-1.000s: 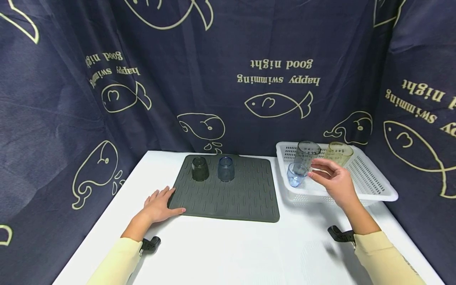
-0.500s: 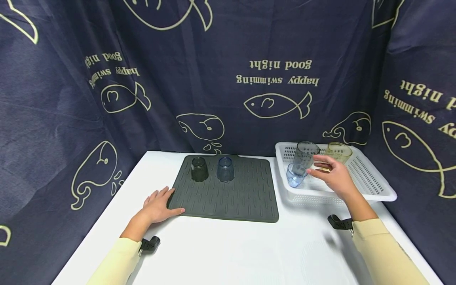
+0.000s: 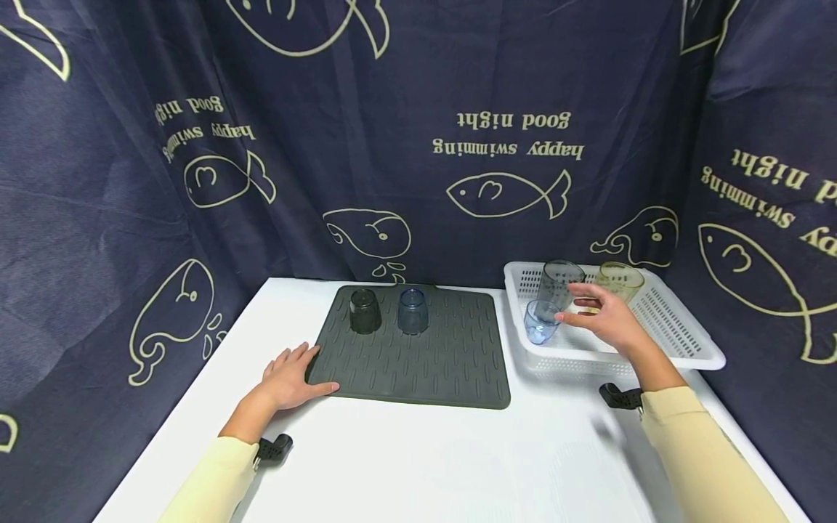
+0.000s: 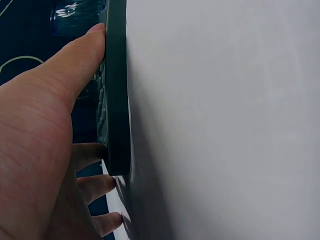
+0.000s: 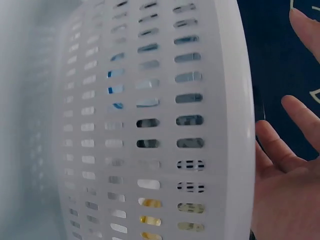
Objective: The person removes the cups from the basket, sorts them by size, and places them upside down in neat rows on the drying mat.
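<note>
In the head view my right hand (image 3: 604,319) hovers over the front of a white perforated basket (image 3: 702,356), fingers and thumb spread apart with nothing between them. The thumb tip overlaps the rim of a small clear blue glass (image 3: 539,333) in the basket. Behind it stands a taller grey glass (image 3: 554,290), and a yellowish glass (image 3: 628,280) is partly hidden by the hand. My left hand (image 3: 288,381) rests on the front left corner of a dark grey drying mat (image 3: 418,374). In the left wrist view its thumb lies along the mat's edge (image 4: 117,100).
Two upside-down tumblers stand toward the back of the mat, a dark grey one (image 3: 365,312) and a blue one (image 3: 413,312). A dark blue curtain (image 3: 392,145) with fish drawings encloses the white table (image 3: 418,465) at the back and sides.
My right hand has shifted slightly left, bringing its thumb over the small blue glass's rim. The left hand, mat and glasses stay as they were.
</note>
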